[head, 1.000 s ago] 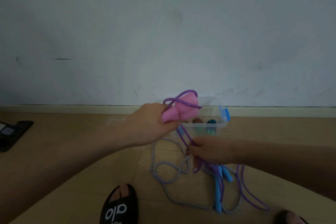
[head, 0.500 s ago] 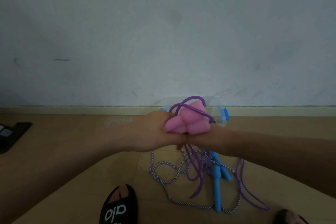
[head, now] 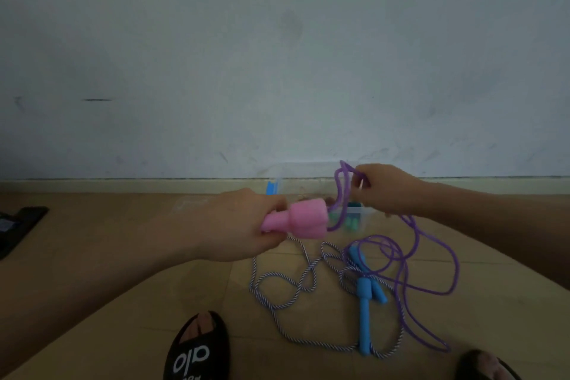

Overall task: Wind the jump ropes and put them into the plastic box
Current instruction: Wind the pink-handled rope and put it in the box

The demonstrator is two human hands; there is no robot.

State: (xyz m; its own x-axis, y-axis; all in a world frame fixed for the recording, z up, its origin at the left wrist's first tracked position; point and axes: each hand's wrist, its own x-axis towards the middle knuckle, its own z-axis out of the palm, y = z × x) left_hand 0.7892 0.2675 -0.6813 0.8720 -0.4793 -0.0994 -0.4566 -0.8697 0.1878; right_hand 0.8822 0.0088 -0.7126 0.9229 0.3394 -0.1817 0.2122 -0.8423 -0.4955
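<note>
Purple plastic jump rope (head: 401,259) w/ two pink foam handles (head: 296,219): handles bunched in left hand (head: 240,225), fingers curled tight round narrow ends, fat ends poking out past fingertips. Cord runs from handles up to right hand (head: 385,188), pinched as a loop betw thumb & fingers; rest trails below that hand in loose coils on wood floor (head: 123,302). Clear plastic box w/ blue clips (head: 359,213) sits just behind both hands. Striped white-blue rope w/ blue handles (head: 365,296) lies below fingers, tangled w/ purple slack. Judgement: cord light, springy, slick, so coils prob pop open; grip near handles, keep tension while wrapping.
</note>
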